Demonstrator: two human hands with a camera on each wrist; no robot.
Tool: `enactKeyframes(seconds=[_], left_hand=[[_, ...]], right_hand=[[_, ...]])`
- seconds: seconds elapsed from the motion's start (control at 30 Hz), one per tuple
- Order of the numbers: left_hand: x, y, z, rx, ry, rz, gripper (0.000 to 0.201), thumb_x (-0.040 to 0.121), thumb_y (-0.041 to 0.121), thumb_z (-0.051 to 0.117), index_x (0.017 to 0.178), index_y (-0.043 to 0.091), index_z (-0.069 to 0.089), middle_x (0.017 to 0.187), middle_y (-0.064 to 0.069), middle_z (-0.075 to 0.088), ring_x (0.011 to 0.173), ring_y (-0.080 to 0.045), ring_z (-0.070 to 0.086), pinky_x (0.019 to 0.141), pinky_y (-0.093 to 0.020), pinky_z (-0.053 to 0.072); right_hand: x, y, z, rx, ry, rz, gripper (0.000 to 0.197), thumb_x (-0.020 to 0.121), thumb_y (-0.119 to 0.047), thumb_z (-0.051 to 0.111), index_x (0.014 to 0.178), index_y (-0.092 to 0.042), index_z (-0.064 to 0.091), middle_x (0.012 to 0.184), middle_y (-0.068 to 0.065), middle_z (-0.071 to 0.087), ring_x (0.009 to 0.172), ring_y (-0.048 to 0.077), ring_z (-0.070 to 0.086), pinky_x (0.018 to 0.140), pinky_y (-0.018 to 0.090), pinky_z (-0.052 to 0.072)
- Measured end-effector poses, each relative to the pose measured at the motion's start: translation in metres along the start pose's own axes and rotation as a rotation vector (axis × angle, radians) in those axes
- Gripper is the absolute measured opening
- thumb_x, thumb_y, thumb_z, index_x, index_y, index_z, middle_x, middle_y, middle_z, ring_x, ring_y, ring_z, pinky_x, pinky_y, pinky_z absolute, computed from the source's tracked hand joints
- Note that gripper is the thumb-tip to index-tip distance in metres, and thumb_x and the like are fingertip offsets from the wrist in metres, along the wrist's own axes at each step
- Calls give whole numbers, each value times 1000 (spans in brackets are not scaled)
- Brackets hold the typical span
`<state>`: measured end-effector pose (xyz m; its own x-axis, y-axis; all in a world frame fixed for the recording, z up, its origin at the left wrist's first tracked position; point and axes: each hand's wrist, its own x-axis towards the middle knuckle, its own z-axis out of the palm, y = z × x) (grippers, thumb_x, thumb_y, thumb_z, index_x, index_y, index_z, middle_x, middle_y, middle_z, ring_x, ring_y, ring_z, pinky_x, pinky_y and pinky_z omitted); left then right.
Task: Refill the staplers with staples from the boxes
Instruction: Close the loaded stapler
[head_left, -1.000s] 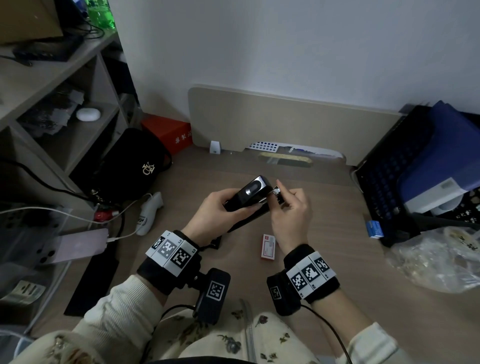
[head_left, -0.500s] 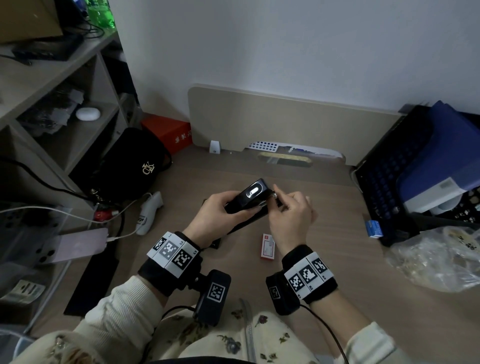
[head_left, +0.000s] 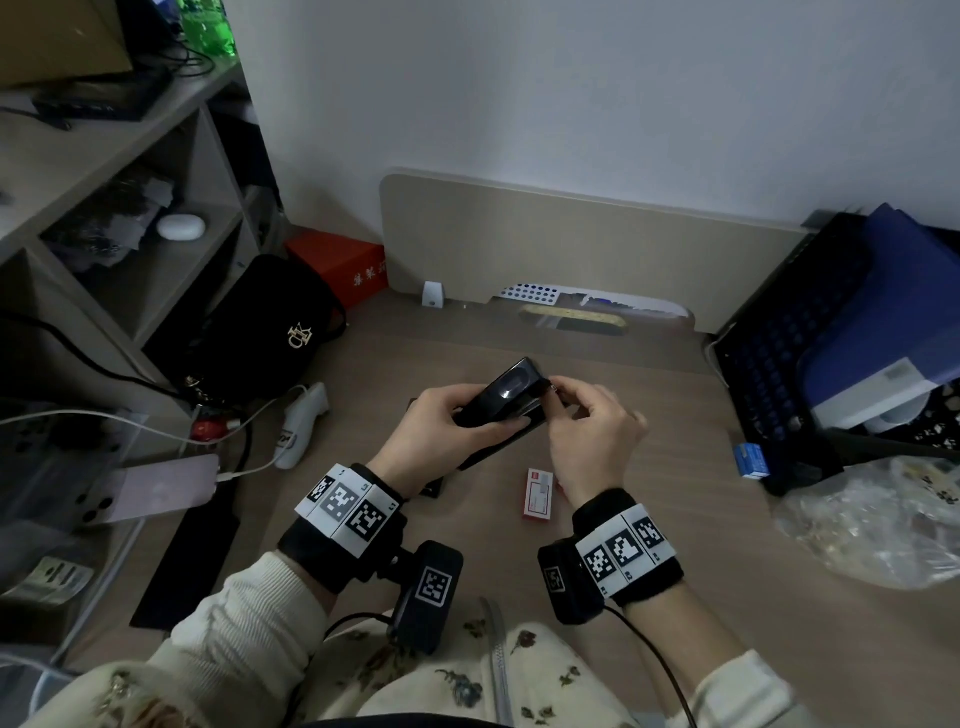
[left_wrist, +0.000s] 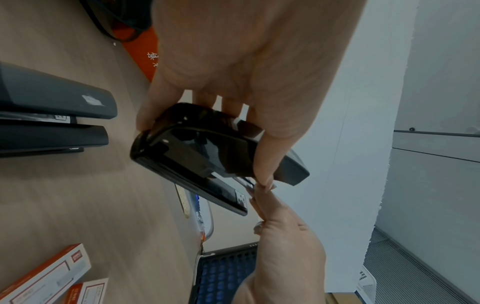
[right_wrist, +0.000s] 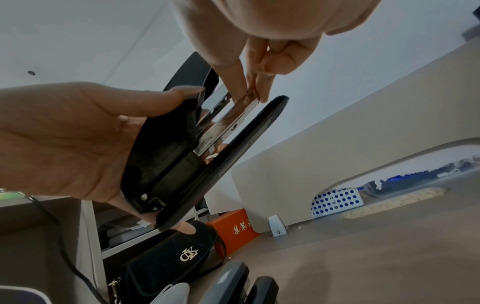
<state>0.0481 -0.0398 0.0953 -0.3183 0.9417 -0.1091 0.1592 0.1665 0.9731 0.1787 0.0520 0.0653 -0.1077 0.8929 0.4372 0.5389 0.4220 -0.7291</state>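
Note:
My left hand (head_left: 467, 415) grips a black stapler (head_left: 506, 397) above the wooden desk, with the thumb on its near side and the fingers round its back (left_wrist: 197, 144). The stapler's top stands lifted off its shiny metal magazine (right_wrist: 228, 121). At the magazine's front end, my right hand (head_left: 558, 389) pinches the tip between thumb and fingers (right_wrist: 253, 90); whether staples lie in it I cannot tell. A red and white staple box (head_left: 537, 493) lies on the desk below my right hand. Two such boxes (left_wrist: 44, 273) show in the left wrist view.
A grey stapler (left_wrist: 52, 96) lies on the desk under my left hand. A black bag (head_left: 260, 332), cables and a phone (head_left: 156, 488) crowd the left. At the right are a dark crate (head_left: 769, 364), a small blue box (head_left: 750, 460) and a plastic bag (head_left: 872, 519).
The stapler's top has tipped down a little toward the desk. My right hand's fingers have stayed at its front end and settled slightly lower.

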Motion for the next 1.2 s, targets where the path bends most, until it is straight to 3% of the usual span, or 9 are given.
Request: enactKeyframes(seconds=[0.27,0.4,0.47,0.57,0.7,0.8,0.87,1.0,1.2], left_hand=[[-4,8,-4,-77,-73,-8,24,78,26,80,101,25,76,86,7,76,82,-6,71,67,-18,52],[-5,9,-6,-77,-85,17,27,78,24,80,105,24,75,90,2,76,87,-12,71,77,-25,57],[-5,10,-8,-95,-98,34,30,78,22,80,107,24,75,93,2,76,89,-11,71,76,-22,56],[-5,8,-11,-128,-132,40,37,76,20,81,111,27,72,98,4,75,93,-10,69,77,-22,55],[-3,-1,-15,-85,-163,53,51,72,16,84,117,34,66,111,7,69,105,-9,64,89,-29,53],[-5,-5,-13,-77,-246,16,62,72,9,83,124,33,59,107,13,66,100,2,62,80,-18,52],[-5,-5,-10,-34,-269,12,51,75,11,82,117,29,60,102,12,66,93,4,63,76,-14,50],[-5,-4,-7,-78,-218,23,30,83,9,74,111,12,63,91,-8,72,83,-19,71,77,-31,57],[-5,-3,-8,-99,-162,30,23,83,9,74,104,15,65,78,2,71,72,-23,71,71,-42,55]], right_hand=[[3,-6,-10,-20,13,-48,34,75,-51,51,81,-27,75,68,-9,65,70,11,54,90,39,27],[4,-7,-13,16,18,-56,30,75,-50,56,80,-27,75,68,-10,66,68,10,53,88,37,26],[5,-8,-15,34,18,-65,25,75,-48,61,80,-28,76,69,-11,67,69,9,55,88,36,26],[7,-12,-19,84,26,-72,13,76,-37,69,79,-27,76,73,-11,70,72,8,59,88,39,30],[9,-15,-22,116,34,-89,9,75,-35,71,78,-27,76,72,-12,70,69,6,60,86,47,38],[10,-13,-23,163,38,-95,9,76,-36,71,77,-28,75,69,-13,69,63,9,61,79,53,43],[9,-13,-23,199,43,-95,8,76,-38,71,78,-31,75,68,-15,68,62,10,62,75,56,45],[7,-15,-21,263,50,-69,7,73,-42,70,80,-42,69,67,-27,63,64,8,65,72,58,48],[6,-12,-17,272,52,-56,8,73,-43,69,81,-42,68,69,-29,62,66,8,66,74,57,49]])
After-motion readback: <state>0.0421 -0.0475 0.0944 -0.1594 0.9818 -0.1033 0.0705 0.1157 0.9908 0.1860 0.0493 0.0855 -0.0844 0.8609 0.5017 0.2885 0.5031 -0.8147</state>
